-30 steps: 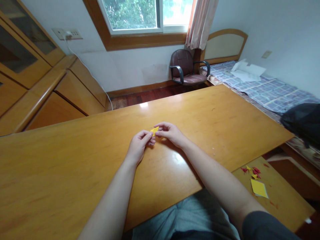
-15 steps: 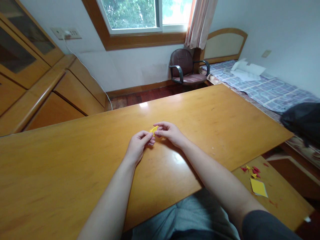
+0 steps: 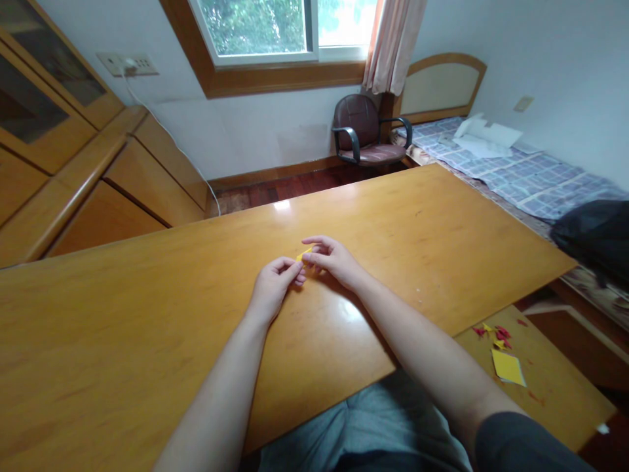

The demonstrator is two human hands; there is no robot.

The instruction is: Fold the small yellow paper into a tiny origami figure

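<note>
1. if the folded yellow paper [image 3: 301, 255] is taken as the centre of a clock, with twelve toward the sliding window [image 3: 255, 26], it sits between the two hands over the varnished wooden table [image 3: 122, 321]; its exact shape is too small to tell.
2. the left hand [image 3: 273, 286], at eight o'clock, grasps the paper's near end between thumb and bent forefinger.
3. the right hand [image 3: 335, 260], at three o'clock, has its thumb by the paper, its forefinger lifted above and its other fingers curled behind; whether it grips the paper too, i cannot tell.
4. toward four o'clock, lower than the tabletop, a smaller wooden surface [image 3: 565, 406] carries a loose cluster of red and yellow folded-paper pieces [image 3: 502, 335] and, just on the near side of them, a stack of square yellow paper [image 3: 508, 367].
5. at one o'clock, well apart from the hands, stands a maroon armchair [image 3: 356, 124] with black armrests.
6. at two o'clock lies a bed with a plaid sheet [image 3: 535, 177], white papers [image 3: 484, 139] on it; a black bag [image 3: 594, 233] rests at three.
7. wooden cabinets [image 3: 157, 174] stand at ten o'clock.
</note>
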